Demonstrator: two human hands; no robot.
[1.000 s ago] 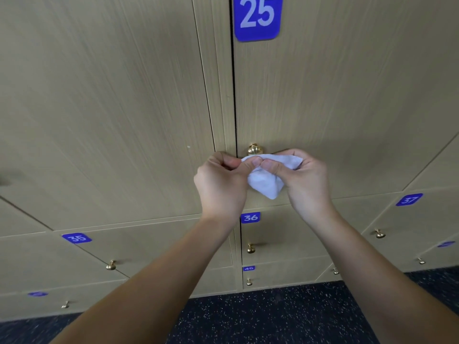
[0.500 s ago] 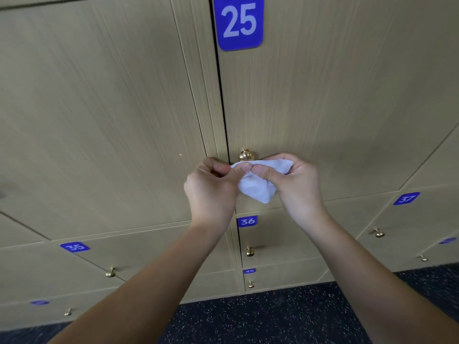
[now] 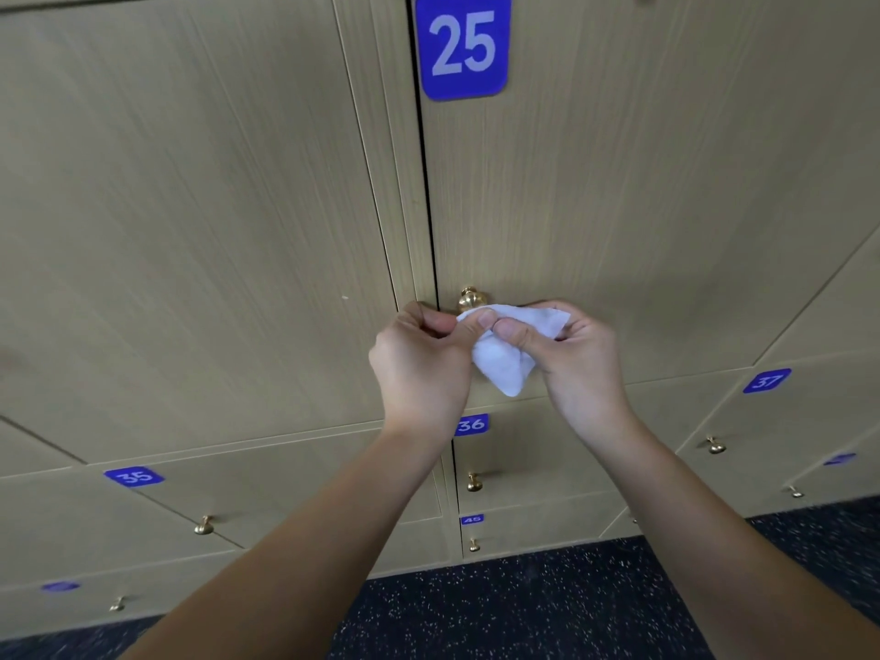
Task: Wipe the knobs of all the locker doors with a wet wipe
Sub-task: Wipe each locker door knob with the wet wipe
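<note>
Pinching a white wet wipe point(image 3: 505, 357) between them, the left hand point(image 3: 421, 364) and right hand point(image 3: 574, 359) hold it just below the brass knob point(image 3: 470, 300) of locker 25 point(image 3: 463, 45); lower labels read 35 point(image 3: 134, 477), 36 point(image 3: 472, 424), 37 point(image 3: 766, 381), 45 point(image 3: 472, 519).

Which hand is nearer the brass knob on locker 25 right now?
Left. The left hand pinches the wet wipe with its thumb tip just below the brass knob; the right hand grips the wipe lower and further right.
</note>
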